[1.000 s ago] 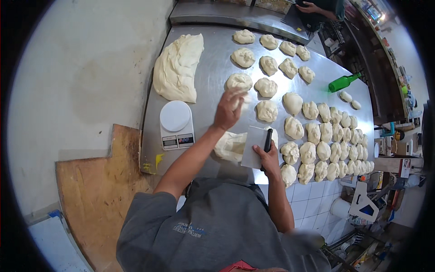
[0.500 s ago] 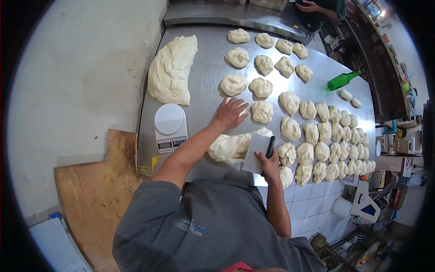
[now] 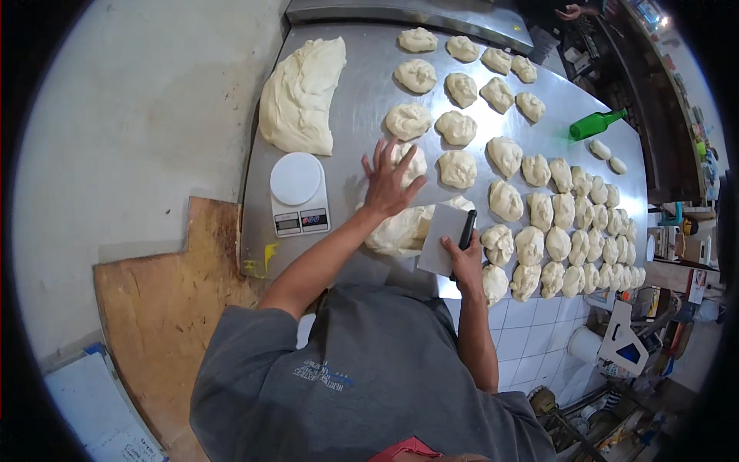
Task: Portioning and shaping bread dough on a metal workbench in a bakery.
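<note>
My left hand (image 3: 389, 185) has its fingers spread over a dough piece (image 3: 412, 160) at the middle of the steel table, touching or just above it. My right hand (image 3: 462, 258) grips the dark handle of a metal dough scraper (image 3: 442, 235). The scraper's blade lies against a loose stretch of dough (image 3: 391, 237) near the front edge, partly covering it. Left of my hands are a white digital scale (image 3: 297, 182) and, behind it, a large slab of dough (image 3: 299, 100). Several rows of dough portions (image 3: 529, 245) cover the right side.
The steel table's left edge (image 3: 250, 192) runs beside a pale wall and a plywood sheet (image 3: 146, 308). A green bottle (image 3: 591, 126) lies at the back right. A co-worker's hand (image 3: 571, 13) shows at the top, near shelving. White buckets and clutter stand beyond the right front.
My left hand's fingers, curled and lower on the dough piece earlier, are now spread wider. My right hand still holds the scraper. The whole view has shifted, showing the table higher.
</note>
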